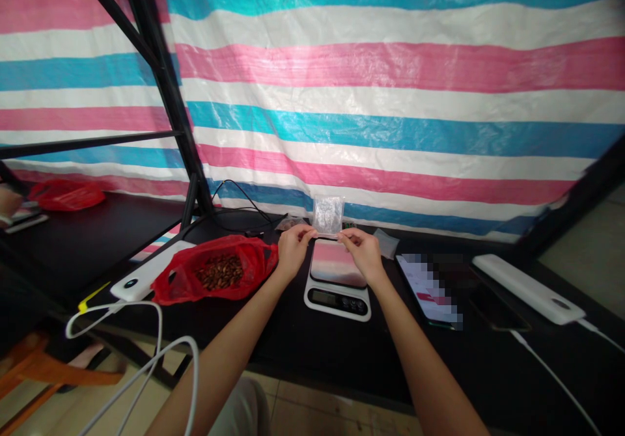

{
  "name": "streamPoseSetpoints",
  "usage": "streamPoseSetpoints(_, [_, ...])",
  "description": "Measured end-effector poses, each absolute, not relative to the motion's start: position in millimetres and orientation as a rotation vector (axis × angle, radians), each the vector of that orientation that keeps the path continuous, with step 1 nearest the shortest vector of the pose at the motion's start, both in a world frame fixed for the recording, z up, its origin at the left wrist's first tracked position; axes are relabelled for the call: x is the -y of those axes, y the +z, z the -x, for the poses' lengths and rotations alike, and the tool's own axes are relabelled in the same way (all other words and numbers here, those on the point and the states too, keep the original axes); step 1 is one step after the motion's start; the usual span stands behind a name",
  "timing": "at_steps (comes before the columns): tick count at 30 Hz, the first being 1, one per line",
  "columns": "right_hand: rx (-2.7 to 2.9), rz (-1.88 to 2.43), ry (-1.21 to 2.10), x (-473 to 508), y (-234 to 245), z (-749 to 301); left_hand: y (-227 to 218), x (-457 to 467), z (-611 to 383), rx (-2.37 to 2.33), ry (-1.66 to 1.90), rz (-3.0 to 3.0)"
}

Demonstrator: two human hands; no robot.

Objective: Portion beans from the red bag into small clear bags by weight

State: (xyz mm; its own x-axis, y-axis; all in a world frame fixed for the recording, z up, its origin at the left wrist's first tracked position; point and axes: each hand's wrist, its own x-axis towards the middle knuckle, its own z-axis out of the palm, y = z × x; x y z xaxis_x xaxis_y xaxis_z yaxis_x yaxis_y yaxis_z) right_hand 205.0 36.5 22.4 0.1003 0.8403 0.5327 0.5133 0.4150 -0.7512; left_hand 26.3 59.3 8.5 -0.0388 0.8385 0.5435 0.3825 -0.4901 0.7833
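Observation:
A small clear plastic bag [328, 215] stands upright above the far edge of the kitchen scale [336, 267]. My left hand [295, 248] pinches its lower left corner, and my right hand [360, 248] pinches the lower right one. The scale has a mirror-like plate and a dark display at the front; its digits are too faint to read. To the left of my left hand lies an open red plastic bag [263, 261] with many brown beans or nuts [219, 272] inside.
Behind my hands are a small filled clear packet [291, 222] and another clear bag [387, 244]. A phone [427, 289], a dark phone-like device [498, 307] and a white power bank [527, 288] lie right. Another white device [146, 272] and looping white cable [161, 351] are left.

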Motion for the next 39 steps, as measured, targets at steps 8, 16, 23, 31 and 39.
streamPoseSetpoints(8, [1.607,1.252,0.369,-35,23,-205,14,-60,-30,-1.113,1.447,-1.800])
streamPoseSetpoints(16, [1.644,1.270,0.373,-37,21,-205,11,-59,-31,-1.055,1.405,-1.882])
streamPoseSetpoints(23, [1.690,1.296,0.324,-34,23,-204,13,-56,-30,-1.152,1.461,-1.944])
streamPoseSetpoints(31, [1.673,1.267,0.291,-35,17,-199,16,-50,-29,-1.169,1.368,-1.987])
streamPoseSetpoints(39, [1.680,1.296,0.233,-30,23,-199,20,-47,-33,-0.970,1.336,-1.899])
